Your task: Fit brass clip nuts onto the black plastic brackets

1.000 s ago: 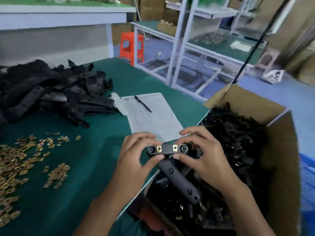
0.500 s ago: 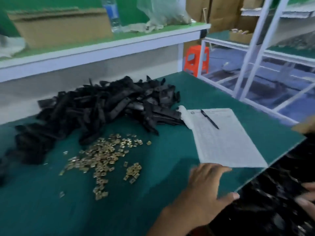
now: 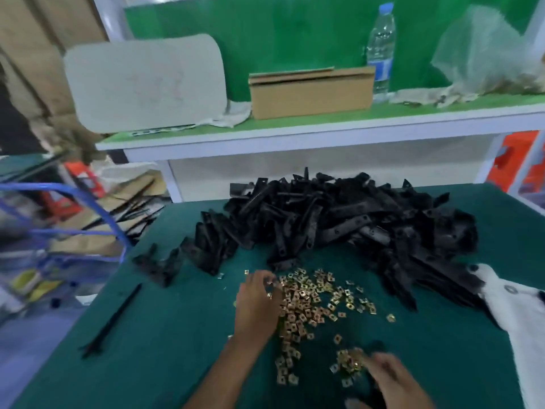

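Left hand: left hand (image 3: 259, 305) reaches into the near edge of the brass clip nuts (image 3: 306, 302), fingers curled down among them; it seems to be pinching one up, though the fingertips blur and I cannot tell whether a nut is caught.
Right hand: right hand (image 3: 392, 379) hovers low over a small separate cluster of nuts (image 3: 349, 363); badly smeared, so whether it is spread or pinching cannot be told.
Nuts: scattered loose on the green tabletop (image 3: 165, 349), just in front of the person, probably for quick picking.
Brackets: black plastic brackets (image 3: 348, 222) lie heaped behind the nuts, touching the far fringe of the scatter, within reach for the next fitting.
Step, as I judge it: fetching nuts; no bracket is in either hand.
Hidden: something dark sits under the right hand, unreadable; a white cloth (image 3: 519, 308) covers the heap's right end.
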A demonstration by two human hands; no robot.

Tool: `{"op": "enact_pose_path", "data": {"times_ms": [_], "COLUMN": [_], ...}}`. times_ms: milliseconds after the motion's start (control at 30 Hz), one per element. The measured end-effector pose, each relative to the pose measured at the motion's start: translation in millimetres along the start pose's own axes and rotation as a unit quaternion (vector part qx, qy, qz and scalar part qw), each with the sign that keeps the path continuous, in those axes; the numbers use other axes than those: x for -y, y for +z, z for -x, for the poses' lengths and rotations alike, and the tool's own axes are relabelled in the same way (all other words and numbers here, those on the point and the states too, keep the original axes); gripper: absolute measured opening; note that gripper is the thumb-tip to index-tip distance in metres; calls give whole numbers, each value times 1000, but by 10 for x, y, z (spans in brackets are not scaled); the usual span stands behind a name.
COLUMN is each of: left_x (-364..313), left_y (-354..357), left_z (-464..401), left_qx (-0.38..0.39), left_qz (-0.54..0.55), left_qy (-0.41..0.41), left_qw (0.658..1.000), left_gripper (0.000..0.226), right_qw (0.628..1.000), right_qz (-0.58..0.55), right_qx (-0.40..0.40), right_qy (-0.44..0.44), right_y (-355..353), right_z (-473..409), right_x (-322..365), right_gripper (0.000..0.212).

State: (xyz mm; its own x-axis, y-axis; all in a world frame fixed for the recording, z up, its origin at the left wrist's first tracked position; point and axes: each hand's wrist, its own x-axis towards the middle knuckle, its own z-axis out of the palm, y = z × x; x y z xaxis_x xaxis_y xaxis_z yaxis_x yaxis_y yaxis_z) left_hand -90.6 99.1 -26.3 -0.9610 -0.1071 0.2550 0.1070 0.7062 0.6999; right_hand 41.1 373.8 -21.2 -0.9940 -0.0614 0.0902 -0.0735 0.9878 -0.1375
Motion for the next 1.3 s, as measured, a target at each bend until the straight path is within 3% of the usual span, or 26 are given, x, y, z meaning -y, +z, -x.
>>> {"op": "enact_pose_path", "data": {"times_ms": [67,133,200,267,433,600,733,900,967,1133,1167,1233,1300], "left_x": [68,62,45,36,111,203,230,241,249,222,167,34,-28], "left_y": [14,51,121,191,213,165,144,129,131,-41,-125,-311,-462], "left_z": [-282,-517,-687,-789,-880,-903,-956,-1001,-1000,-999,-1002,-991,-908], "left_qx": [5,44,92,111,56,111,124,126,105,-64,-103,-171,-187], "left_qz": [-41,-75,-103,-145,-211,-223,-193,-223,-244,-194,-147,-7,207], "left_qy": [-4,-1,-6,0,78,98,65,72,99,176,153,26,-84], "left_qw": [999,996,990,983,973,963,971,964,959,963,972,985,957], "left_gripper": [32,44,50,47,14,32,39,33,33,35,34,36,33], "right_qw": [993,985,985,990,985,960,890,705,649,618,612,594,570], "right_qz": [-102,-171,-170,-140,-168,-273,-421,-661,-709,-735,-740,-756,-776], "right_qx": [19,13,-5,5,-32,-51,-64,-17,-18,-27,-26,-15,0], "right_qy": [-62,-36,-13,-13,-9,41,163,257,275,276,276,273,272], "right_y": [126,224,209,195,192,199,145,81,70,95,104,117,115], "right_z": [-141,-242,-312,-332,-302,-275,-289,-313,-306,-293,-294,-325,-391], "right_x": [528,583,601,611,555,521,483,393,370,315,304,294,304], "right_gripper": [54,48,46,46,27,24,16,9,10,11,13,16,17]}}
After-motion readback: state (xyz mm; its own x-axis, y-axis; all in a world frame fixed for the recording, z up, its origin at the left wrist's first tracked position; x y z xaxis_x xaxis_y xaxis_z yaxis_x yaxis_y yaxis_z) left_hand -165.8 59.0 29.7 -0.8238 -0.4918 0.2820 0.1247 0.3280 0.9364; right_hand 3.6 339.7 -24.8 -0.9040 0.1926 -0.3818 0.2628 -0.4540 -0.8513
